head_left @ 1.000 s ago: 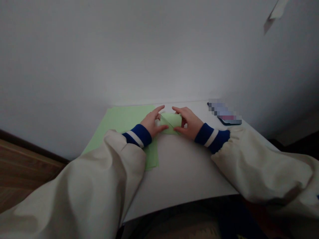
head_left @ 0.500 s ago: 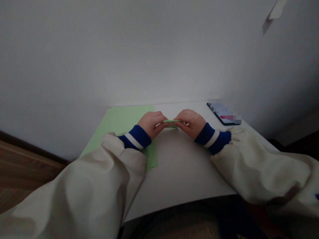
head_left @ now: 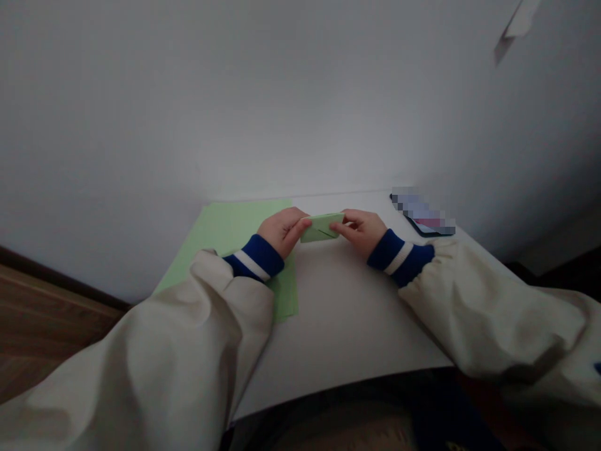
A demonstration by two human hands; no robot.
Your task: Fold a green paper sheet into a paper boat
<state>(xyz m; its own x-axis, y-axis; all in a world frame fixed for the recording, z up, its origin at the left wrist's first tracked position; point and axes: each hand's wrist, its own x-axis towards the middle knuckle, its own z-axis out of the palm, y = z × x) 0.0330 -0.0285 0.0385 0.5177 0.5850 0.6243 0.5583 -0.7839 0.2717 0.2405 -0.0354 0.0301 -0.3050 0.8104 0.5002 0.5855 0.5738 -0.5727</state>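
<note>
Between my hands is a small folded piece of green paper (head_left: 315,230), its broad face tilted toward me with a slanting fold line across it. My left hand (head_left: 284,230) pinches its left end, thumb on the near face. At the right end my right hand (head_left: 362,230) grips it the same way, with the other fingers behind the paper. Under my left forearm lie several flat sheets of green paper (head_left: 235,219), partly covered by the sleeve.
The white table (head_left: 338,319) runs up to a pale wall (head_left: 300,100). A phone (head_left: 425,216), its screen partly blurred out, rests at the back right. Wooden furniture (head_left: 42,319) stands at the left, and a white object (head_left: 522,19) is on the wall at upper right.
The folded green paper has turned from nearly edge-on to show its broad face. Both thumbs now press on that near face; the sheets and phone have stayed put.
</note>
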